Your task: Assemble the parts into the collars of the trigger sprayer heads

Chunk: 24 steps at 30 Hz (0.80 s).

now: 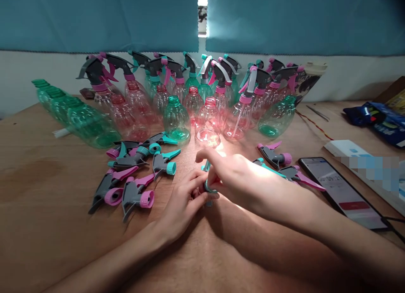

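Near the middle of the table, my left hand [185, 198] is closed around a trigger spray head [207, 185], of which only teal parts show between the fingers. My right hand [228, 171] reaches in from the right and pinches the same spray head from above, covering much of it. To the left of my hands lie several loose grey spray heads with pink or teal collars and triggers [134, 158]. Just beyond my fingers stand a clear pink bottle [208, 122] and a green bottle [177, 120], both without heads.
Bottles fitted with spray heads [218, 88] crowd the back. Open green bottles [90, 124] line the left. On the right are loose spray heads [274, 155], a phone [343, 191], a white box [354, 155], tweezers [318, 112] and a blue packet [379, 120].
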Each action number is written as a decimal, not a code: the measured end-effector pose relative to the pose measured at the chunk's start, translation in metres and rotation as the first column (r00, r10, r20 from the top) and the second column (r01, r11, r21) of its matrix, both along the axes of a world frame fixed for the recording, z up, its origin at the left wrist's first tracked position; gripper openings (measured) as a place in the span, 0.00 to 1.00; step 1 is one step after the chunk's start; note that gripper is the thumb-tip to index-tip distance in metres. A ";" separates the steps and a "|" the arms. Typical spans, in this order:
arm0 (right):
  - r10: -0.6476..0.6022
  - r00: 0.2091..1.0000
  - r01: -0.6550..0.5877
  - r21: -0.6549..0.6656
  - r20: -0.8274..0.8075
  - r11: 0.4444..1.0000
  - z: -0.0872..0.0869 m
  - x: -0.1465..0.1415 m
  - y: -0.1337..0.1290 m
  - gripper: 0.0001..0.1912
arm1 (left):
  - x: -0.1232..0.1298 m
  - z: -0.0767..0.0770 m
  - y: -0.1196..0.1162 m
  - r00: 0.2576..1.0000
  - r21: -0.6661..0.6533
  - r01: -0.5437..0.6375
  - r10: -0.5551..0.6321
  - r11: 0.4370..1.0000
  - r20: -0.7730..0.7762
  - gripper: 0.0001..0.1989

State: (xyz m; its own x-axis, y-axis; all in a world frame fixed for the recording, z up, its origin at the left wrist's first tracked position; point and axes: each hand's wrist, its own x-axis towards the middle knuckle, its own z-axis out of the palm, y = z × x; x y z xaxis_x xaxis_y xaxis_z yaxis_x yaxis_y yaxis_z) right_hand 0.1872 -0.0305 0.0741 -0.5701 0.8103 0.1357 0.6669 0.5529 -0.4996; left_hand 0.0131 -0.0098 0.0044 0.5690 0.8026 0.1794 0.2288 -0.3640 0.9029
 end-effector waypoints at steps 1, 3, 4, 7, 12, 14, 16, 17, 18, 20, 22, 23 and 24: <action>0.001 1.000 -0.001 -0.004 -0.018 1.000 0.000 0.001 0.001 0.22 | 0.000 0.000 0.000 1.000 -0.012 0.010 -0.010 1.000 -0.005 0.05; 0.016 0.999 -0.016 -0.010 -0.031 1.000 0.002 0.005 0.003 0.23 | 0.000 0.000 -0.001 0.999 -0.034 0.034 -0.035 0.999 -0.016 0.06; 0.021 1.000 -0.021 -0.010 -0.018 1.000 0.005 0.007 0.003 0.21 | 0.001 0.000 -0.001 0.999 -0.041 0.045 -0.045 0.998 -0.018 0.07; 0.006 0.998 -0.007 0.009 0.068 1.000 0.011 0.014 0.002 0.16 | 0.000 0.000 -0.001 0.998 -0.075 0.051 -0.053 0.996 -0.022 0.10; 0.005 0.988 -0.016 0.067 0.154 0.998 0.014 0.014 -0.002 0.16 | 0.001 0.000 0.000 0.999 -0.076 0.049 -0.049 0.996 0.008 0.11; 0.012 0.987 -0.026 0.086 0.159 0.996 0.013 0.011 -0.004 0.15 | 0.001 0.001 0.000 0.999 -0.048 0.043 -0.043 0.998 0.008 0.08; 0.012 0.988 -0.025 0.084 0.152 0.996 0.013 0.008 -0.006 0.13 | 0.001 0.002 0.001 1.000 -0.024 0.024 -0.024 0.999 0.005 0.05; 0.011 0.990 -0.022 0.079 0.143 0.997 0.012 0.006 -0.007 0.12 | 0.001 0.001 0.001 1.000 -0.015 0.014 -0.014 1.000 0.003 0.05; 0.013 0.991 -0.023 0.073 0.134 0.997 0.012 0.004 -0.007 0.11 | 0.001 0.001 0.001 1.000 -0.008 0.005 -0.005 1.000 0.002 0.05; 0.027 0.991 -0.037 0.074 0.135 0.997 0.010 0.000 -0.008 0.11 | 0.000 -0.001 0.002 1.000 0.005 -0.009 0.009 1.000 -0.001 0.06; 0.045 0.986 -0.061 0.097 0.158 0.993 0.008 -0.003 -0.008 0.09 | -0.001 -0.003 0.003 1.000 0.011 -0.011 0.011 1.000 -0.011 0.05; 0.054 0.985 -0.071 0.100 0.165 0.992 0.006 -0.004 -0.007 0.08 | -0.001 -0.004 0.003 1.000 0.008 -0.006 0.006 1.000 -0.012 0.05; 0.060 0.985 -0.077 0.098 0.160 0.992 0.005 -0.003 -0.006 0.08 | -0.002 -0.004 0.003 1.000 0.003 0.005 -0.005 1.000 -0.009 0.04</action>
